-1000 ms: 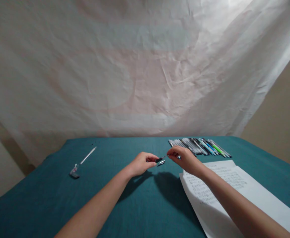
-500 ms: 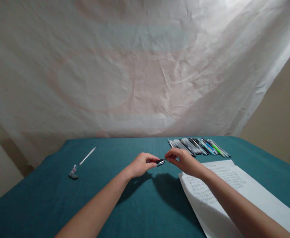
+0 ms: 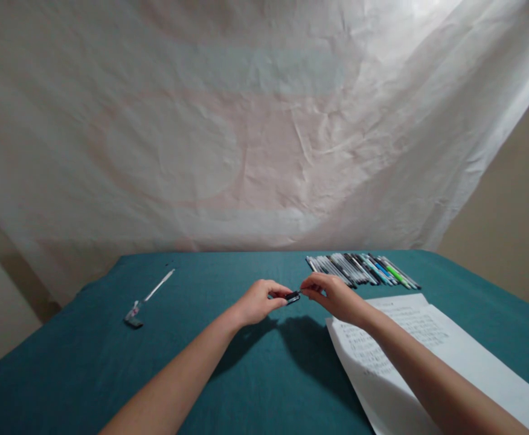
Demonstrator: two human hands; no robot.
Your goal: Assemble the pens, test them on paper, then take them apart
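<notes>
My left hand is closed around a small black object with a shiny edge, held just above the cloth between thumb and fingers. Its exact kind cannot be made out. Facing it, my right hand is pinched, fingertips close to the object's right end. A thin, dark sliver shows at those fingertips, too small to name. Both hands are near the middle of the table, and the right forearm passes over written white sheets.
Several pens lie in a row at the back right of the green cloth-covered table. A slim white pen and a crumpled clear wrapper with a dark piece lie at left. A pale sheet hangs behind.
The small black object is tilted slightly differently in my left hand. Both hands otherwise stay in almost the same place.
</notes>
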